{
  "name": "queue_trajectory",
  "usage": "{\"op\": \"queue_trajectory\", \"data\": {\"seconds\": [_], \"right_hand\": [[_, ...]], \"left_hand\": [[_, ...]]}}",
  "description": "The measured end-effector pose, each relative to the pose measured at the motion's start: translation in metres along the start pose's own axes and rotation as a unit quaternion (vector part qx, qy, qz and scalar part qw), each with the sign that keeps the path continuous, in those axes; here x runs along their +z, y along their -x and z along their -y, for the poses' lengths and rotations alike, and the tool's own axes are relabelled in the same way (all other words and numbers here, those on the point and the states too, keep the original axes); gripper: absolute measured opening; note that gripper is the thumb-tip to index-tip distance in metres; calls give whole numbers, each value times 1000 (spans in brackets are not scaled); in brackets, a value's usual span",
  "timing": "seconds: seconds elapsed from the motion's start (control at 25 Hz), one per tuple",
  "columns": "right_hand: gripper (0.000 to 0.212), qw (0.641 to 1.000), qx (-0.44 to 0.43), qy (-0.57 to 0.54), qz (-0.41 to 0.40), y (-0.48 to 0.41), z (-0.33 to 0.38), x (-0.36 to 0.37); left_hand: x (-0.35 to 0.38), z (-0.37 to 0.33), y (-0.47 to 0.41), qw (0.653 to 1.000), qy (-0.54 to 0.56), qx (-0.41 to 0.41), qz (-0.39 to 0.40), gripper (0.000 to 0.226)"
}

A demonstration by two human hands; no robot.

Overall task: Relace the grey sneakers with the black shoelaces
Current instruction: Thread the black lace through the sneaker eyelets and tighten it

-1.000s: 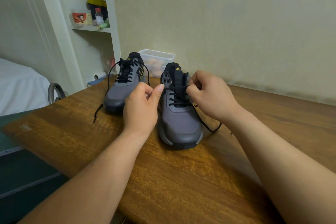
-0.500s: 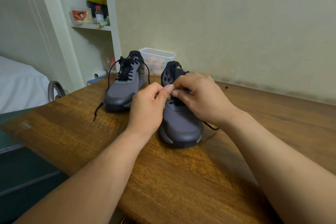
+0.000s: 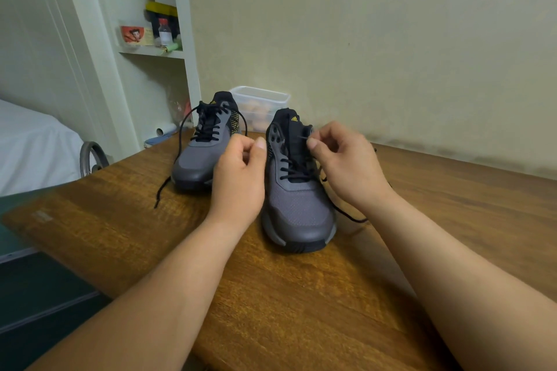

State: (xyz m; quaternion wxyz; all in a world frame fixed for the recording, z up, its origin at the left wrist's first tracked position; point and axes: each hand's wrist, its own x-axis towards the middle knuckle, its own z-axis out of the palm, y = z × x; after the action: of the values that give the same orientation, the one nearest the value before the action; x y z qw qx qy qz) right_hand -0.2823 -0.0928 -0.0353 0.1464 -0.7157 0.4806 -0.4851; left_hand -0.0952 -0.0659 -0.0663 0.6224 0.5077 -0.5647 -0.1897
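Two grey sneakers stand on a wooden table, toes toward me. The near sneaker [image 3: 298, 208] is laced with a black shoelace [image 3: 297, 170] through its lower eyelets; its upper eyelets show bare. My right hand [image 3: 346, 166] pinches the tip of that lace beside the shoe's upper right eyelets, and the lace's slack loops onto the table under my wrist. My left hand [image 3: 239, 178] is curled at the shoe's left side; what it holds is hidden. The far sneaker [image 3: 205, 153] is laced, its loose lace end [image 3: 162, 190] trailing on the table.
A clear plastic tub [image 3: 259, 105] sits behind the shoes against the wall. The wooden table [image 3: 301, 310] ends at its left edge, with a bed [image 3: 33, 147] and a metal ring beyond. A shelf [image 3: 150, 50] with small bottles is at upper left.
My hands have moved apart: the right hand went from over the tongue to the shoe's right upper eyelets with the lace tip. The left hand drew back to the left side.
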Motion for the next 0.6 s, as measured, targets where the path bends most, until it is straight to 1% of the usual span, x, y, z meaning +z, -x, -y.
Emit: {"op": "queue_trajectory", "data": {"seconds": [0.04, 0.08, 0.16, 0.2, 0.28, 0.36, 0.44, 0.6], "right_hand": [[13, 1000, 10, -10, 2, 1, -1, 1], [13, 1000, 10, -12, 5, 1, -1, 2], [11, 1000, -4, -7, -3, 2, 1, 5], [10, 1000, -11, -6, -9, 3, 3, 7], [9, 1000, -11, -12, -9, 5, 6, 9], [10, 1000, -8, -9, -2, 6, 5, 12], [10, 1000, -14, 3, 1, 7, 2, 17], [8, 1000, -8, 10, -1, 5, 1, 23]], "left_hand": [[3, -4, -6, 1000, -17, -16, 12, 31], [6, -9, -14, 999, -36, -32, 26, 35], [13, -15, -33, 993, -78, -63, 57, 51], [15, -15, -42, 990, -98, -74, 71, 55], [17, -10, -49, 986, -109, -88, 95, 53], [16, 2, -45, 990, -45, -99, 91, 49], [16, 12, -37, 992, 25, -104, 64, 47], [17, 18, -32, 990, 76, -105, 60, 36]]}}
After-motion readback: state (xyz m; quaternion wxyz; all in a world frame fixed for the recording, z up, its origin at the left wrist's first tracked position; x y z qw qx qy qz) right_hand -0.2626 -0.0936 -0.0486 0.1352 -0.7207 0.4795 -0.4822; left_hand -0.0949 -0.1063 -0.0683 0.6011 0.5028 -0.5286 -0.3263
